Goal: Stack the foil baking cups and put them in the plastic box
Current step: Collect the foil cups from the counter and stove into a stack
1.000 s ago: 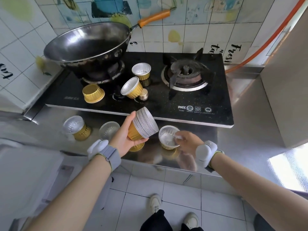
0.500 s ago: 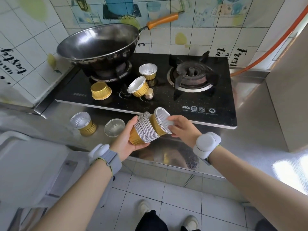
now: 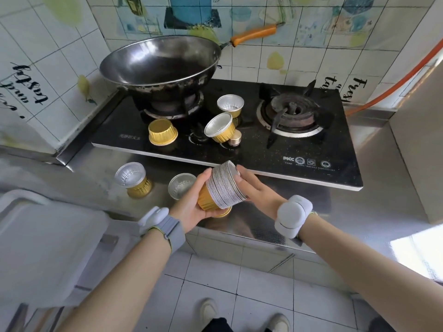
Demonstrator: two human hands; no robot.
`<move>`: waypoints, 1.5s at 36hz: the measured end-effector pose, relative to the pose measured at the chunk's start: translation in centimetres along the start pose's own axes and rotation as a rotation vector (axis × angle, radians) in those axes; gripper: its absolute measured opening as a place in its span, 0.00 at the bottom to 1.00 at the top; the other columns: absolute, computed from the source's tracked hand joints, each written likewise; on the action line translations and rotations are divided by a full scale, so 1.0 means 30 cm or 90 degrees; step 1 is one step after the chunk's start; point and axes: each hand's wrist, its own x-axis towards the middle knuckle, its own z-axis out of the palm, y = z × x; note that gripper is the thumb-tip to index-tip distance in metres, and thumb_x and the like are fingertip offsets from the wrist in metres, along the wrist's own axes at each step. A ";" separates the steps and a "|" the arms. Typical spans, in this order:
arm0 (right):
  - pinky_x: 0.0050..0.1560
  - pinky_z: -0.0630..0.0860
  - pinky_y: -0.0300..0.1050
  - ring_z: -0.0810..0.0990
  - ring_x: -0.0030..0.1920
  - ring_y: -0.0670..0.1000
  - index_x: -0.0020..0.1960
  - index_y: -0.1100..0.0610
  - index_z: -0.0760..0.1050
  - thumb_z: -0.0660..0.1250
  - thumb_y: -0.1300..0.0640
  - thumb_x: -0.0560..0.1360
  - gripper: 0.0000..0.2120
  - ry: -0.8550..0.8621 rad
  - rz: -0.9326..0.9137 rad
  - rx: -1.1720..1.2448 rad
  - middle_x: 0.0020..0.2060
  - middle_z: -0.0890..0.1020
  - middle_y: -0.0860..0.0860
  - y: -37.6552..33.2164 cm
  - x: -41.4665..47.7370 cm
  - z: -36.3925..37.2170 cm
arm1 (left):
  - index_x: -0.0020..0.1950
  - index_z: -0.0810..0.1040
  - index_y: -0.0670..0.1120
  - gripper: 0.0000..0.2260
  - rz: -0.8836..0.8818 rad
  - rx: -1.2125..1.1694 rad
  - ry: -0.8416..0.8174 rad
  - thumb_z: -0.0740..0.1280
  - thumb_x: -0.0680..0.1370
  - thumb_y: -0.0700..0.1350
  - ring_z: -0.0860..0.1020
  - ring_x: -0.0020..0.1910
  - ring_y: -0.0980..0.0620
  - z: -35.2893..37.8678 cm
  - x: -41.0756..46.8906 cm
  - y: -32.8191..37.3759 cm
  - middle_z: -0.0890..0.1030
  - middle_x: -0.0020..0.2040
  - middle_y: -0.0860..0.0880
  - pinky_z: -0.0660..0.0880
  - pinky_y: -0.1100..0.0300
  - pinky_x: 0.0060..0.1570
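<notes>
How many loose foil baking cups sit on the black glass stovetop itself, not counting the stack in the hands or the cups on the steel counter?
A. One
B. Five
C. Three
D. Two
C. On the stovetop there are three: an upside-down cup, a tilted cup beside a knob, and an upright cup behind it.
</notes>
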 end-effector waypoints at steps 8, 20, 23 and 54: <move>0.76 0.53 0.56 0.53 0.76 0.52 0.74 0.42 0.44 0.52 0.31 0.69 0.39 -0.023 0.016 0.029 0.76 0.51 0.44 -0.016 0.041 0.070 | 0.66 0.74 0.52 0.28 0.002 0.041 -0.030 0.66 0.68 0.63 0.75 0.62 0.42 -0.050 0.004 0.022 0.76 0.64 0.42 0.76 0.44 0.57; 0.76 0.52 0.55 0.52 0.76 0.54 0.74 0.40 0.40 0.48 0.35 0.75 0.31 -0.020 0.048 -0.016 0.77 0.48 0.46 -0.064 0.082 0.080 | 0.67 0.71 0.51 0.27 0.027 0.033 -0.058 0.64 0.71 0.60 0.74 0.62 0.43 -0.095 0.021 0.081 0.74 0.63 0.43 0.77 0.47 0.56; 0.73 0.54 0.48 0.57 0.75 0.55 0.74 0.40 0.43 0.45 0.36 0.75 0.29 0.013 0.055 -0.002 0.77 0.52 0.46 -0.080 0.094 0.079 | 0.66 0.72 0.50 0.23 0.032 0.025 -0.049 0.62 0.74 0.58 0.75 0.62 0.43 -0.113 0.032 0.100 0.75 0.62 0.42 0.75 0.44 0.59; 0.69 0.65 0.59 0.60 0.73 0.58 0.76 0.53 0.45 0.73 0.44 0.66 0.51 0.112 0.203 -0.465 0.72 0.62 0.54 0.131 0.282 0.198 | 0.53 0.73 0.55 0.05 0.057 -0.016 -0.022 0.59 0.80 0.50 0.76 0.56 0.45 -0.277 0.070 0.142 0.74 0.55 0.48 0.80 0.50 0.50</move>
